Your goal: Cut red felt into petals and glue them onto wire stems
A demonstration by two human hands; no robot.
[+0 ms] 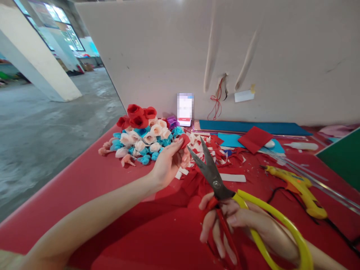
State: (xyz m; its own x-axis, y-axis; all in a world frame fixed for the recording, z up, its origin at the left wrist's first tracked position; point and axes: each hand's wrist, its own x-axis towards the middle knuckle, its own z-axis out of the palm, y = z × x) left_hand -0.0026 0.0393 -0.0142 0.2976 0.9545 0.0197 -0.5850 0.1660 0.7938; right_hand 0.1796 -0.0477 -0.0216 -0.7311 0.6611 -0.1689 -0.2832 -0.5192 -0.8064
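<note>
My left hand [168, 163] reaches forward over the table, its fingers pinching a small piece of red paper [184, 140]. Scissors [216, 183] with dark blades are gripped in my right hand [225, 221]. Their blades are spread apart and point up and left, close beside my left fingertips; one handle loop is yellow and the other part looks red. Just left of my left hand lies a heap of paper flowers [150, 138] in red, white, blue and pink. Red and white paper scraps [199, 144] are scattered behind the blades.
A yellow glue gun [298, 191] with a black cord lies at the right. Behind it are a red paper square [255, 139], a blue strip [253, 127] and a white glue bottle [303, 146]. A lit phone [185, 108] leans on the upright white board [157, 56].
</note>
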